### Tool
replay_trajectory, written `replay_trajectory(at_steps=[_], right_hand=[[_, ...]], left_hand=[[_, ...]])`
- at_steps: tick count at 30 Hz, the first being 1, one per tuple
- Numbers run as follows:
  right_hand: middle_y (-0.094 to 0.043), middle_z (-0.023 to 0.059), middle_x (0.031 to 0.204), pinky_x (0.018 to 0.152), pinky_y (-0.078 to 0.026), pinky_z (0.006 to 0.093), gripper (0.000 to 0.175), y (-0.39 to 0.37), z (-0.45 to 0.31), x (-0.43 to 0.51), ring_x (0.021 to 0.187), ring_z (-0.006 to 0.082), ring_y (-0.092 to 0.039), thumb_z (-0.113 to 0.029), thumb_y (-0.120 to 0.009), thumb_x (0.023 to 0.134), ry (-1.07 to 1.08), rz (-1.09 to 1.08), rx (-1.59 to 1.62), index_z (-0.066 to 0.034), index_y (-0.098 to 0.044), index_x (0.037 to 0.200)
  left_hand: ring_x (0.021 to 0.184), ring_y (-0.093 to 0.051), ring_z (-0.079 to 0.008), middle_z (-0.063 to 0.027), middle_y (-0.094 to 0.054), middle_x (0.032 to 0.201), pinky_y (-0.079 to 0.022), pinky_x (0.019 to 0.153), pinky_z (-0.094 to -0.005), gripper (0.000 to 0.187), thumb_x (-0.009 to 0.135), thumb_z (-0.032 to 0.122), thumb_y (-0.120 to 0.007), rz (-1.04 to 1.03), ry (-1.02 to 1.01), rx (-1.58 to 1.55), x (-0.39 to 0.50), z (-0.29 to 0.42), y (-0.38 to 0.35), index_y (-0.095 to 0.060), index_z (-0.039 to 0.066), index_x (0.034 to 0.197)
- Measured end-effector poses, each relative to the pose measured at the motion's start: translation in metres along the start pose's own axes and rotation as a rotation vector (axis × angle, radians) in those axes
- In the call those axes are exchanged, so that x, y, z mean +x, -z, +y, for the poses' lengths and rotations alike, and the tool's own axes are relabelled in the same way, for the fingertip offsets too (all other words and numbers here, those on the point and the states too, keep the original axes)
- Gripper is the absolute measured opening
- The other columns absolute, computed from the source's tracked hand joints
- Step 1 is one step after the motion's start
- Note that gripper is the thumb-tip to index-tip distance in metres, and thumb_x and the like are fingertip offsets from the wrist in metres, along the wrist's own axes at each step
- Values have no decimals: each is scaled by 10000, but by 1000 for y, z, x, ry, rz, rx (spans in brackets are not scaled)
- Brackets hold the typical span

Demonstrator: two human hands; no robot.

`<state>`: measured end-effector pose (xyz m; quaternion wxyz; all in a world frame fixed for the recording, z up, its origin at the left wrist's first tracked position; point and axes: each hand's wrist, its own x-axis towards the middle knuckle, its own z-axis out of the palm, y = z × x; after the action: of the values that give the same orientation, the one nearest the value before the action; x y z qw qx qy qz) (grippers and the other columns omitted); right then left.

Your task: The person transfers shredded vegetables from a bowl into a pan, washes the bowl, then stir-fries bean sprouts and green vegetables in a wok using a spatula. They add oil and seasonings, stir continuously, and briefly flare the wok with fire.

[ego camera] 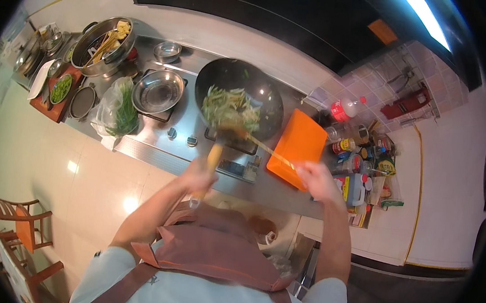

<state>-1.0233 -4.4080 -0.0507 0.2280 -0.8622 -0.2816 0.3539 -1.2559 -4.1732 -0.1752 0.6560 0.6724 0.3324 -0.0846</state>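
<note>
My left hand (199,176), blurred by motion, is closed around the yellowish handle (213,158) of a black wok (268,115). Sliced green and pale food (231,107), apparently vegetables, lies heaped on the wok's near left side. A few green pieces cling farther up the wall. My right hand (315,179) grips the end of a long, thin utensil handle (272,153), probably a spatula's, which reaches left to the near rim. Blur hides the utensil's head. Below the wok shows part of a burner grate (249,147); whether the wok rests on it I cannot tell.
An orange tray or bin (296,149) stands right of the wok, beside several bottles (349,108) and jugs (355,189). Leftward are a steel basin (158,91), bagged greens (127,109) and a large pot (84,66). A dark range hood (244,14) overhangs the back.
</note>
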Motion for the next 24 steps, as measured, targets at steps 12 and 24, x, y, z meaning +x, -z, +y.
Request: replay_trajectory(at_steps=[12, 24], right_hand=[[-737, 212, 1007, 850, -541, 380, 275, -19, 22, -1, 946, 321, -718, -184, -611, 970, 182, 174, -86, -17, -724, 1159], [-755, 133, 972, 785, -538, 311, 288, -49, 74, -31, 837, 192, -704, -133, -625, 974, 33, 250, 213, 20, -693, 1208]], left_hand=[[483, -614, -193, -82, -587, 649, -464, 410, -344, 149, 799, 3, -652, 16, -131, -122, -7, -15, -9, -551, -36, 902], [482, -607, -168, -94, -601, 681, -485, 425, -316, 386, 818, -41, -636, -105, 75, -217, -13, -73, -10, -497, -69, 1176]])
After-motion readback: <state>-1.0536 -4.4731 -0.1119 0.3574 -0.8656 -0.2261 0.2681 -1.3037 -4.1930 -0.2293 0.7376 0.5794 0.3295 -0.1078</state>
